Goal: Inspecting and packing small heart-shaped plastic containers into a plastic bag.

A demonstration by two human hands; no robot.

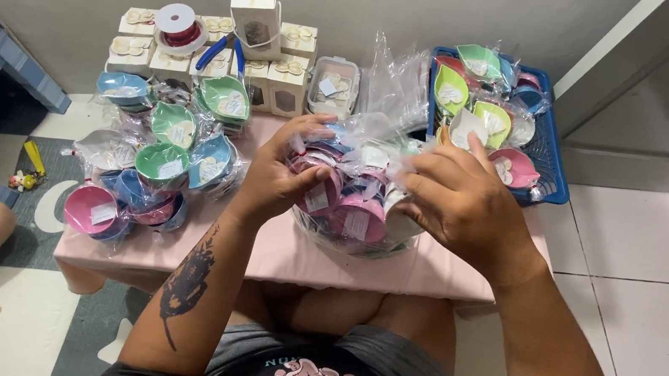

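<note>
Pink wrapped dish (356, 216) gripped by both hands, left (280, 177), right (460, 203), one blue basket (554, 168)

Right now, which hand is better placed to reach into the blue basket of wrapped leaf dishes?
Probably the right hand: it lies nearest the blue basket, while the left hand sits across the clear bowl, nearer the other pile.

Left hand (281, 175) and right hand (456, 201) close together, fingers curled inward.
</note>
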